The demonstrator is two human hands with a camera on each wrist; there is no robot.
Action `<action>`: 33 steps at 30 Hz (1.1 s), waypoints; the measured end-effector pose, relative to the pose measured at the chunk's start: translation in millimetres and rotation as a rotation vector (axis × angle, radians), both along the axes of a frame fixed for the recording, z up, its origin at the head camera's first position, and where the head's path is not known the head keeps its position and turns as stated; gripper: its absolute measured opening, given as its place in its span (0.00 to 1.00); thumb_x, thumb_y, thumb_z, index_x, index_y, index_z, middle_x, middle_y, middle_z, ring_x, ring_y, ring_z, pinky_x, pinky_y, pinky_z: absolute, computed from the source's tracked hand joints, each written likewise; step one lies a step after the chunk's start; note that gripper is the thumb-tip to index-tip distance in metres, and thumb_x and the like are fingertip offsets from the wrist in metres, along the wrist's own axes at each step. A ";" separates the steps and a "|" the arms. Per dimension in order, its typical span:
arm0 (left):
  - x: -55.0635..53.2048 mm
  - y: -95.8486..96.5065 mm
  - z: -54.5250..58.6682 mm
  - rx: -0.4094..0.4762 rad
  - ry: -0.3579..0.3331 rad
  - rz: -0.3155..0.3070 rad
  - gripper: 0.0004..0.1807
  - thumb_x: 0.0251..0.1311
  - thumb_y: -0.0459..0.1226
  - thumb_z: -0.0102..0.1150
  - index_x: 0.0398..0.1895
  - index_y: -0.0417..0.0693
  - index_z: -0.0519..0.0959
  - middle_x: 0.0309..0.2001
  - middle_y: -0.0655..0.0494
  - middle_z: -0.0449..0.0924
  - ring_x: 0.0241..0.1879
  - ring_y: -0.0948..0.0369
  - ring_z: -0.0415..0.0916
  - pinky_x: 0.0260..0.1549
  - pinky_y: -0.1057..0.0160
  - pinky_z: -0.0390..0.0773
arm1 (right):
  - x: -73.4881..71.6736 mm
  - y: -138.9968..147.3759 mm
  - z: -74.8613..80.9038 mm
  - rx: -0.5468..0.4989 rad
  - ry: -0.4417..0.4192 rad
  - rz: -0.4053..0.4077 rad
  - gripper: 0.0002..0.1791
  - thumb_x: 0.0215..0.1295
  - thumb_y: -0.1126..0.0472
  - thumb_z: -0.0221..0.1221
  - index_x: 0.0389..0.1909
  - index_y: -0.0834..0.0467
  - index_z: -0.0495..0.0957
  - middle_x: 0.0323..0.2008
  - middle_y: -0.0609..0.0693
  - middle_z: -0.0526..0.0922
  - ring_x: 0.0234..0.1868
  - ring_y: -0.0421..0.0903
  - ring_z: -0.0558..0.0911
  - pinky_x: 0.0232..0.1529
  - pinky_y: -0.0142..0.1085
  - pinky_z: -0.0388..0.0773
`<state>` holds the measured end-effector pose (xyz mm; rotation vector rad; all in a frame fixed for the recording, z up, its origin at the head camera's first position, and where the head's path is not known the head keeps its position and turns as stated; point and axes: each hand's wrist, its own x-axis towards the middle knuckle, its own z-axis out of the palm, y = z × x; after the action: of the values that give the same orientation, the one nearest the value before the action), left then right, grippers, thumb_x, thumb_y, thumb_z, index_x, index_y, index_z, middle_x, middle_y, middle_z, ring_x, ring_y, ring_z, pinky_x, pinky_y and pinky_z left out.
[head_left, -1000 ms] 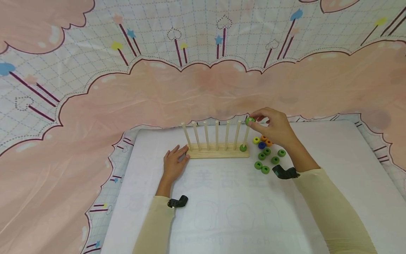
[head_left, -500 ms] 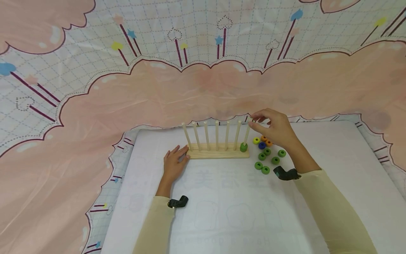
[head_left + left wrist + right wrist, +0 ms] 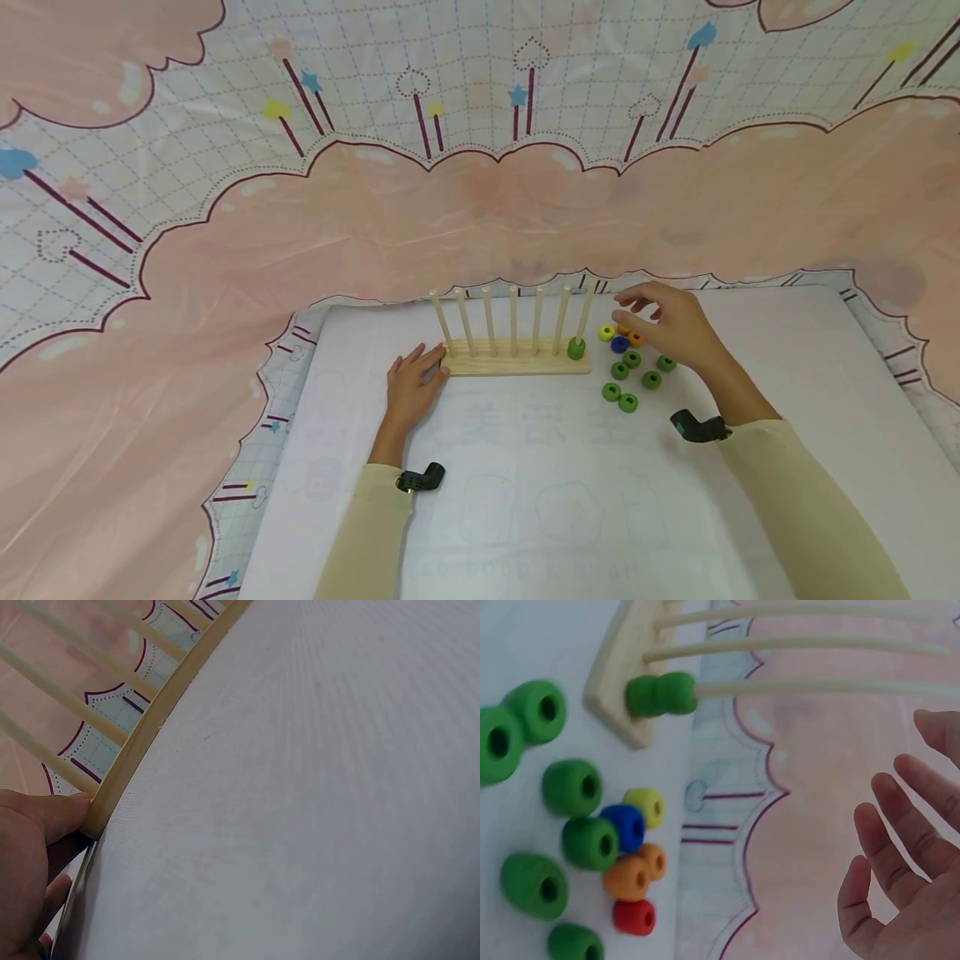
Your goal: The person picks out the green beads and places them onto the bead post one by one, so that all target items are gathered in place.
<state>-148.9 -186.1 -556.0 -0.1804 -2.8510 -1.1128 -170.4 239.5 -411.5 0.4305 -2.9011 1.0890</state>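
Grip wide, our right hand hovers just right of the peg rack — two green beads on its rightmost peg — and our loose left hand touches the rack's left end.

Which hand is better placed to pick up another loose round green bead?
Probably the right hand: it's empty and near those beads, while the left hand touches the pale wooden peg rack at its far end.

Beige sleeves, black wrist cameras
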 end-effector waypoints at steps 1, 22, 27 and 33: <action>-0.1 0.0 -0.2 -0.001 0.003 -0.002 0.25 0.72 0.44 0.59 0.69 0.49 0.76 0.70 0.57 0.74 0.77 0.49 0.60 0.77 0.37 0.41 | 0.9 4.0 -3.7 0.009 0.002 0.001 0.20 0.71 0.49 0.63 0.56 0.56 0.81 0.55 0.55 0.84 0.52 0.54 0.80 0.50 0.51 0.78; 0.2 -0.4 0.0 0.006 -0.016 -0.008 0.24 0.73 0.45 0.58 0.70 0.50 0.75 0.71 0.58 0.74 0.78 0.50 0.59 0.77 0.38 0.40 | 13.3 70.2 -69.1 0.133 -0.217 -0.058 0.27 0.72 0.43 0.60 0.61 0.58 0.78 0.55 0.60 0.83 0.57 0.60 0.77 0.54 0.59 0.79; 0.6 -0.3 0.2 0.010 -0.007 -0.008 0.25 0.72 0.45 0.58 0.70 0.50 0.75 0.71 0.57 0.74 0.78 0.49 0.59 0.77 0.37 0.40 | 13.7 75.5 -76.8 0.124 -0.265 -0.067 0.27 0.70 0.43 0.62 0.61 0.57 0.78 0.55 0.60 0.82 0.57 0.59 0.76 0.55 0.59 0.78; 0.9 -0.3 0.5 0.005 -0.005 -0.007 0.25 0.72 0.45 0.59 0.70 0.50 0.75 0.71 0.57 0.74 0.77 0.49 0.60 0.77 0.37 0.40 | 13.6 79.3 -85.0 0.135 -0.252 -0.045 0.25 0.67 0.49 0.67 0.59 0.58 0.80 0.52 0.59 0.84 0.54 0.58 0.78 0.55 0.58 0.78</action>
<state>-147.9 -186.4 -555.5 -0.1882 -2.8541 -1.1235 -156.8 318.8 -496.4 0.2444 -3.1993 1.0135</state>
